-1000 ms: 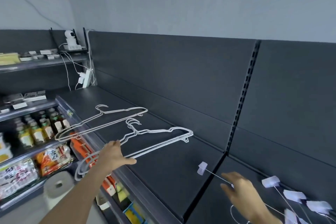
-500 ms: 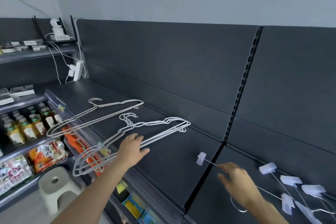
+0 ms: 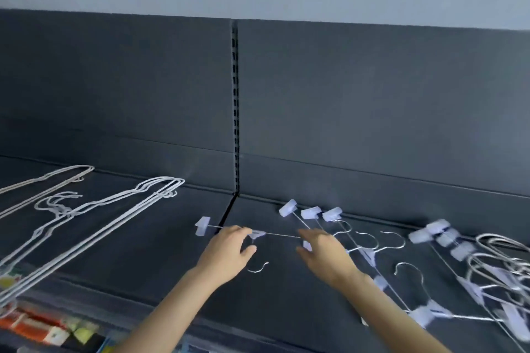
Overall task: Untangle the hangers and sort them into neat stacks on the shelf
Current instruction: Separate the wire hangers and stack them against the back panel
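Note:
A clip hanger [image 3: 281, 235] with a thin metal bar and pale plastic clips lies on the dark shelf [image 3: 160, 261], across the seam between two shelf boards. My left hand [image 3: 226, 252] reaches over its left half, fingers curved at the bar and thumb apart below, beside its hook [image 3: 258, 268]. Over the hanger's right end my right hand [image 3: 324, 255] hovers with fingers spread. Neither hand plainly grips it. A stack of white wire hangers [image 3: 114, 209] lies to the left, and another [image 3: 48, 180] further left. Tangled clip hangers [image 3: 493, 266] are piled at the right.
Three clip hangers [image 3: 311, 212] lie side by side just behind my right hand. A slotted upright [image 3: 235, 109] splits the dark back panel. Packaged goods [image 3: 31, 324] show on a lower shelf at the bottom left, under the overhanging wire hangers.
My view has swung right. My left hand left the wire hanger stack and came to the clip hanger. My right hand moved up onto the same hanger's right end.

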Available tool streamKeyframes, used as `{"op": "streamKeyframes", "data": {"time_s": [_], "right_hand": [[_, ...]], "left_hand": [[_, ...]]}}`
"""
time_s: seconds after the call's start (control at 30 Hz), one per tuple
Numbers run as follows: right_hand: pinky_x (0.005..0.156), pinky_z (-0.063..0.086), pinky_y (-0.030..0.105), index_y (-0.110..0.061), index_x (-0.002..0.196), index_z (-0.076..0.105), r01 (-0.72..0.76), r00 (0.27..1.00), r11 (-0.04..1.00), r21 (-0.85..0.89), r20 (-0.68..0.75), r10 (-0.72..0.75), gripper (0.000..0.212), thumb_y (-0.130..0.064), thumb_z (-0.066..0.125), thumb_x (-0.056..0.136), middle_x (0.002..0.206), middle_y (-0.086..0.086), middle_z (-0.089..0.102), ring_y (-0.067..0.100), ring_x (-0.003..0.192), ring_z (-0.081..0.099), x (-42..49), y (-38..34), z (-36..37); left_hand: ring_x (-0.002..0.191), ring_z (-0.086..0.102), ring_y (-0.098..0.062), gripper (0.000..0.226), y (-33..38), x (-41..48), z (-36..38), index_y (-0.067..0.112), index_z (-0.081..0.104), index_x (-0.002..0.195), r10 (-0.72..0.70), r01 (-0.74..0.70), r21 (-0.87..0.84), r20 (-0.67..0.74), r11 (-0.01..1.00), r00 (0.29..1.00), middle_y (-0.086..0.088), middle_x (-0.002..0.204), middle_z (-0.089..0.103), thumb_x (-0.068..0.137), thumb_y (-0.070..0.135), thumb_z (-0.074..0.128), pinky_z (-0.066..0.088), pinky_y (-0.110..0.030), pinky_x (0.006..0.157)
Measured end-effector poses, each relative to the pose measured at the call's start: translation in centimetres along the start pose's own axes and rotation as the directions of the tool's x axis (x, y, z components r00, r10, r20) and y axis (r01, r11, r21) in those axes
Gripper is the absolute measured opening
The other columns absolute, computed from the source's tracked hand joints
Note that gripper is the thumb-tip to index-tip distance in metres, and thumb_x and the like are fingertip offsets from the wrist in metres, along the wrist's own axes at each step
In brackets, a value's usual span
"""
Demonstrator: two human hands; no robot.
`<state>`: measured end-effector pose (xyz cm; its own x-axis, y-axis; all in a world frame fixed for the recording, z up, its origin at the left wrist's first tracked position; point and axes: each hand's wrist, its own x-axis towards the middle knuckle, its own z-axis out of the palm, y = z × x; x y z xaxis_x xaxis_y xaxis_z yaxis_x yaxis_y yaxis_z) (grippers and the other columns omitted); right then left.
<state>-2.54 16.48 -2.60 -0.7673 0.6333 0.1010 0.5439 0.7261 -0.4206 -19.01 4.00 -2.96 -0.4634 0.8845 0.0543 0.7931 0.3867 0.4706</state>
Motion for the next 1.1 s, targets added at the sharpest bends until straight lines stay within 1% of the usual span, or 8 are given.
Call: {"op": "streamKeyframes", "data": {"time_s": [0.1,0.2,0.3,0.53,0.73,0.8,0.93,1.1], "right_hand": [[0.077,0.042,0.033,-0.018,0.109,0.056,-0.063,0.997,0.998,0.005,-0.055,0.063,0.024,-0.022,0.047,0.087,0.1,0.004,0.061,0.025,0.1,0.056,-2.4,3.7,-2.2],[0.087,0.044,0.035,-0.014,0.119,0.053,-0.155,0.984,0.988,-0.025,-0.094,0.152,0.034,-0.024,0.047,0.087,0.11,0.009,0.061,0.029,0.106,0.054,-5.2,7.9,-4.4],[0.092,0.043,0.035,-0.016,0.129,0.047,-0.224,0.968,0.974,-0.02,-0.118,0.22,0.042,-0.024,0.048,0.087,0.116,0.008,0.059,0.027,0.111,0.052,-8.2,12.4,-6.8],[0.085,0.042,0.032,-0.013,0.123,0.051,-0.309,0.935,0.951,-0.016,-0.19,0.3,0.036,-0.022,0.049,0.088,0.116,0.009,0.06,0.028,0.109,0.054,-16.1,22.6,-12.2],[0.083,0.044,0.034,-0.014,0.114,0.055,-0.352,0.917,0.936,0.0,-0.203,0.345,0.03,-0.024,0.049,0.087,0.11,0.007,0.061,0.028,0.105,0.056,-22.5,31.2,-16.9],[0.085,0.045,0.034,-0.015,0.117,0.055,-0.384,0.902,0.923,0.014,-0.207,0.378,0.031,-0.022,0.048,0.087,0.111,0.007,0.06,0.028,0.106,0.055,-24.3,33.4,-18.3],[0.092,0.043,0.034,-0.01,0.123,0.052,-0.466,0.859,0.885,0.021,-0.228,0.458,0.037,-0.023,0.049,0.089,0.122,0.008,0.058,0.027,0.114,0.052,-27.0,37.3,-20.3],[0.082,0.042,0.031,-0.009,0.116,0.057,-0.509,0.824,0.859,0.046,-0.261,0.502,0.031,-0.019,0.051,0.086,0.11,0.008,0.063,0.026,0.103,0.057,-28.8,41.0,-21.6]], "left_hand": [[0.123,0.042,-0.014,0.039,4.1,0.9,2.0,0.019,0.047,0.13,0.076,-0.076,-0.004,0.024,0.997,0.997,0.004,0.13,0.051,0.093,0.031,0.047,0.037,-0.027,0.1],[0.124,0.042,-0.014,0.039,8.6,1.5,4.2,0.019,0.046,0.13,0.147,-0.147,-0.012,0.052,0.989,0.988,0.004,0.13,0.052,0.093,0.03,0.046,0.038,-0.028,0.1],[0.125,0.042,-0.016,0.039,13.6,1.7,6.6,0.018,0.047,0.13,0.223,-0.221,-0.025,0.074,0.975,0.972,0.004,0.129,0.053,0.093,0.028,0.046,0.037,-0.029,0.101],[0.127,0.039,-0.015,0.037,25.9,1.4,13.2,0.019,0.047,0.13,0.291,-0.29,-0.024,0.118,0.957,0.95,0.004,0.133,0.051,0.094,0.028,0.044,0.035,-0.03,0.104],[0.123,0.042,-0.017,0.035,36.0,0.5,18.8,0.018,0.05,0.127,0.351,-0.346,-0.054,0.146,0.937,0.925,0.002,0.128,0.054,0.094,0.025,0.043,0.038,-0.031,0.098],[0.123,0.042,-0.017,0.034,38.8,0.4,20.3,0.017,0.051,0.127,0.378,-0.373,-0.061,0.157,0.926,0.912,0.001,0.128,0.054,0.094,0.025,0.043,0.039,-0.032,0.099],[0.12,0.045,-0.016,0.033,43.1,0.8,23.1,0.016,0.052,0.125,0.424,-0.419,-0.067,0.186,0.906,0.887,-0.001,0.128,0.055,0.094,0.023,0.042,0.039,-0.031,0.099],[0.124,0.041,-0.015,0.033,46.1,2.9,25.1,0.013,0.052,0.125,0.444,-0.445,-0.04,0.194,0.895,0.875,0.0,0.131,0.05,0.095,0.022,0.041,0.036,-0.029,0.103]]}}
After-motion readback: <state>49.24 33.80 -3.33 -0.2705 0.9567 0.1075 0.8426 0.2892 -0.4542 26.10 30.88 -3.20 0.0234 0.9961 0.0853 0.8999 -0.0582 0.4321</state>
